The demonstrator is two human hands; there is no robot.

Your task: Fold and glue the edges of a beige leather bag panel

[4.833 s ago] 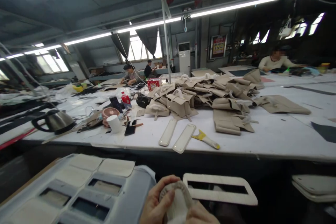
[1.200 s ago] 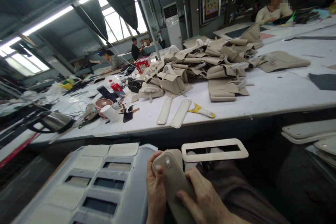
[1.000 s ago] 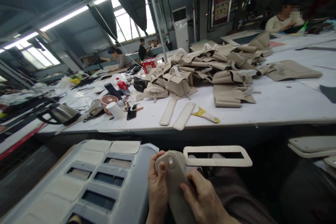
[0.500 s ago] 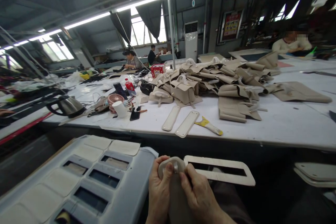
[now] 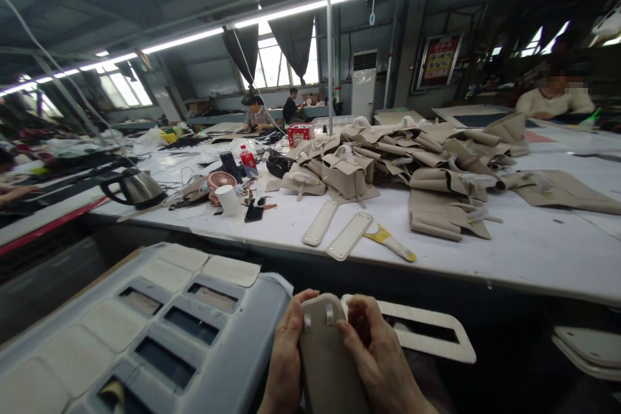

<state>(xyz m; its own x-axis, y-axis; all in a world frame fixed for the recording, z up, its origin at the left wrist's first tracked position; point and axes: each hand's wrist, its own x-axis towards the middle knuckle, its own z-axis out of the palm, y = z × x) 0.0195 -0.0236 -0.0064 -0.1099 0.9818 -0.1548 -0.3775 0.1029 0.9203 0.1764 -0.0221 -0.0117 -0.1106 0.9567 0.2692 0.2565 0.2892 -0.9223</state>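
Both my hands hold a long beige leather panel [image 5: 327, 362] with a rounded top end and two small metal prongs near that end. My left hand [image 5: 285, 362] grips its left edge, thumb pressed by the left prong. My right hand [image 5: 383, 369] wraps the right edge, fingers curled behind it. Right behind the panel lies a cream rectangular frame piece [image 5: 427, 339] with a long slot. The panel's lower end runs out of view.
A grey slotted rack [image 5: 160, 330] with cream pads sits at my left. The white table [image 5: 509, 252] ahead carries a heap of beige bag parts [image 5: 417, 168], two cream strips [image 5: 334, 239], a yellow-handled scraper [image 5: 391, 242], a kettle [image 5: 136, 187], a fan, a cup. Other people work at far tables.
The panel has turned so its flat face with two prongs points up at me. My right fingers slid from the prong to the panel's right edge. The view swung slightly left.
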